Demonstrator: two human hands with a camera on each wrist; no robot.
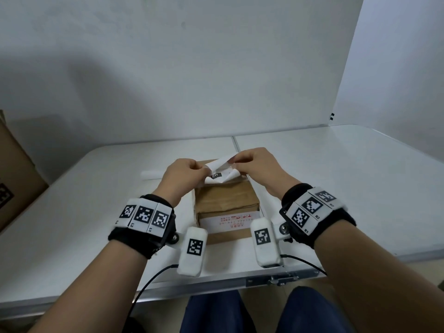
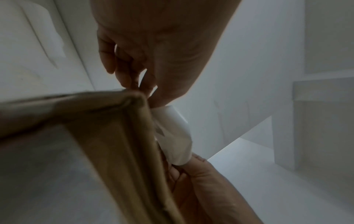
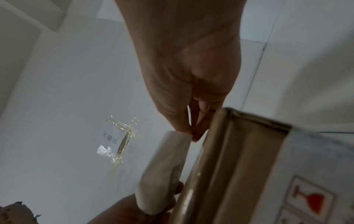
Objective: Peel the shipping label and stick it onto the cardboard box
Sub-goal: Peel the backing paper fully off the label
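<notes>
Above the far end of the cardboard box, which sits near the front edge of the white desk, both hands meet around the shipping label. The left hand pinches the label's left end between thumb and curled fingers; the right hand pinches a thin white corner at the label's upper right, lifted a little higher than the rest. The label hangs crumpled between the two hands, just over the box's top face, with a small black printed patch facing up near the left hand. Whether the sheet touches the box cannot be told.

In the left wrist view the label runs along the box's edge from one hand's fingertips to the other's. In the right wrist view the right hand closes thumb against finger on the upper end of the curled white sheet, right beside the box, whose side bears a white sticker with a red glass symbol.

A white roll lies on the desk left of the left hand. A larger brown carton stands beyond the desk's left edge.
</notes>
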